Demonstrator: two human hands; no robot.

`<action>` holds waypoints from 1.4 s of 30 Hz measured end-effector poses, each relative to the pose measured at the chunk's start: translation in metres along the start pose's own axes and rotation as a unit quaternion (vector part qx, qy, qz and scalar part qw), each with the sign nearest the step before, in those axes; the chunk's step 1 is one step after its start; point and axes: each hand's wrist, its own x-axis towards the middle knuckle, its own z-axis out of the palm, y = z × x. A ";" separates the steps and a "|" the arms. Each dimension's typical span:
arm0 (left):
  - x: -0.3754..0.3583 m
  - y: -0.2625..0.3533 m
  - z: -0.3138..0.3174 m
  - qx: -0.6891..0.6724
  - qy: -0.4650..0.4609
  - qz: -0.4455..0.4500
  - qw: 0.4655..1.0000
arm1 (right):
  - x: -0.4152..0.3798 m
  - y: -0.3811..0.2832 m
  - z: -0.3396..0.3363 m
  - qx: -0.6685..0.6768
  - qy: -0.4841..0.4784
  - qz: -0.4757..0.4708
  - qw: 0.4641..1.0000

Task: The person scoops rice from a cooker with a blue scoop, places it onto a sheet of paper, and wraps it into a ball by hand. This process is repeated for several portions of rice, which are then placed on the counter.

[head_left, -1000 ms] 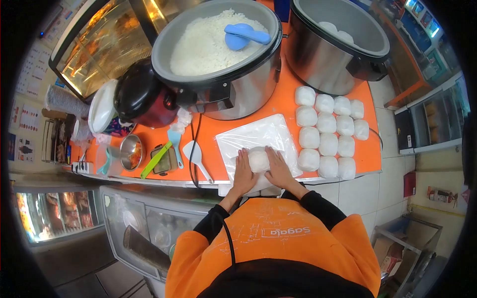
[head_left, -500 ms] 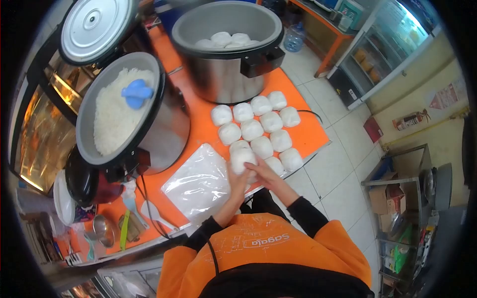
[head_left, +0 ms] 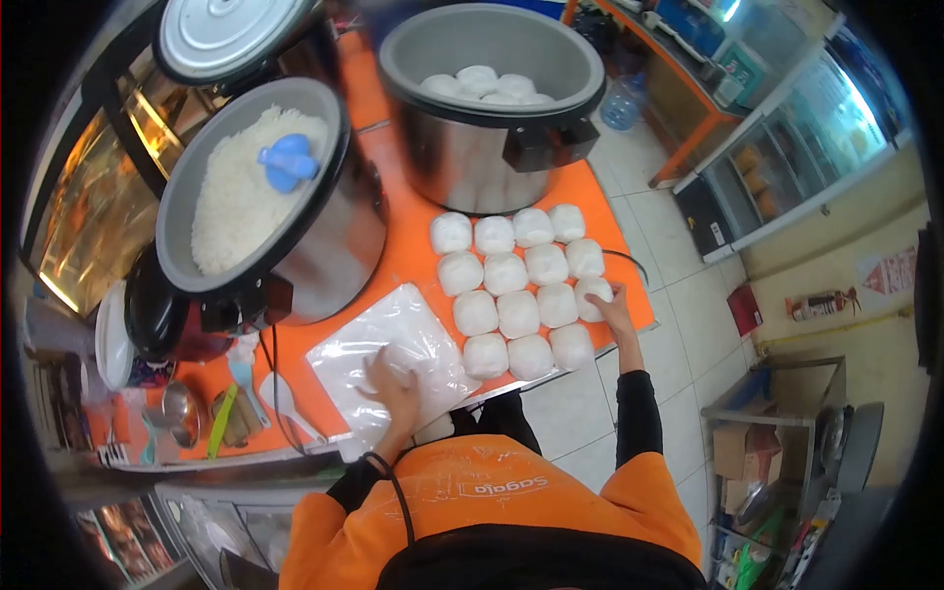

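Observation:
White rounded rice parcels, apparently wrapped, stand in rows on the orange table. At the right side of the rows, my right hand (head_left: 617,313) has its fingers around one rice parcel (head_left: 593,298), which sits among the others. My left hand (head_left: 393,395) is over the stack of clear plastic sheets (head_left: 369,339), its fingers spread. Beside the sheets, a front-row rice parcel (head_left: 486,356) rests near the table edge.
Left stands an open rice cooker (head_left: 339,236) of loose rice with a blue scoop (head_left: 287,163). Behind the rows, another large cooker (head_left: 462,162) contains more white parcels. A white spatula (head_left: 285,398) and other utensils lie at the left. A cable (head_left: 629,259) reaches the table's right edge.
Both hands were together around one parcel at the front of the rows. They have parted: my right hand went right to the rows, my left hand went left onto the plastic sheets.

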 end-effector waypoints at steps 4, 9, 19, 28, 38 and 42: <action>-0.020 -0.057 -0.034 0.123 -0.013 -0.067 0.990 | 0.021 0.021 -0.009 -0.129 0.005 -0.060 0.990; -0.026 -0.070 -0.047 0.194 -0.002 -0.022 0.981 | -0.033 -0.075 0.045 -0.314 0.173 -0.363 0.860; -0.027 -0.087 -0.041 0.067 0.082 -0.027 0.994 | -0.092 -0.040 0.290 -0.302 -0.116 -0.404 0.856; -0.025 -0.087 -0.055 -0.093 0.181 -0.028 0.979 | -0.085 -0.060 0.278 -0.338 -0.175 -0.344 0.858; -0.006 -0.102 -0.062 0.004 0.129 0.046 0.991 | -0.074 -0.044 0.284 -0.266 -0.137 -0.392 0.870; -0.006 -0.102 -0.064 0.008 0.120 0.051 0.991 | -0.089 -0.069 0.277 -0.345 -0.180 -0.293 0.873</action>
